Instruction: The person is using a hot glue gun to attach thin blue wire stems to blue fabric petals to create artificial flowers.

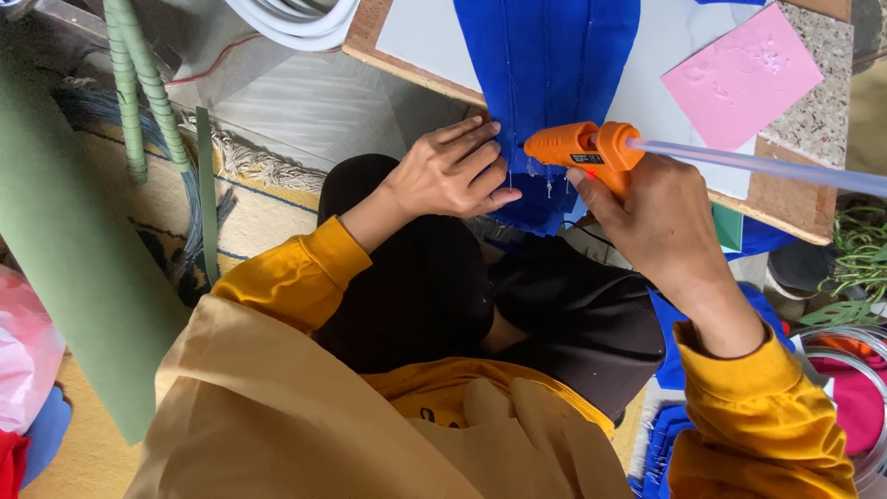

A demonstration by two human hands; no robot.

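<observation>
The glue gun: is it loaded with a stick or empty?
Loaded. A long translucent glue stick juts from the back of the orange glue gun, gripped by the right hand over blue felt.

I worked over a wooden board. On it lay white sheets, my blue felt, a pink sheet and a speckled slab.

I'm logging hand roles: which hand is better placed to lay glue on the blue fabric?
Right: the right hand already grips the orange glue gun, nozzle at the blue fabric. The left hand presses the fabric flat.
</observation>
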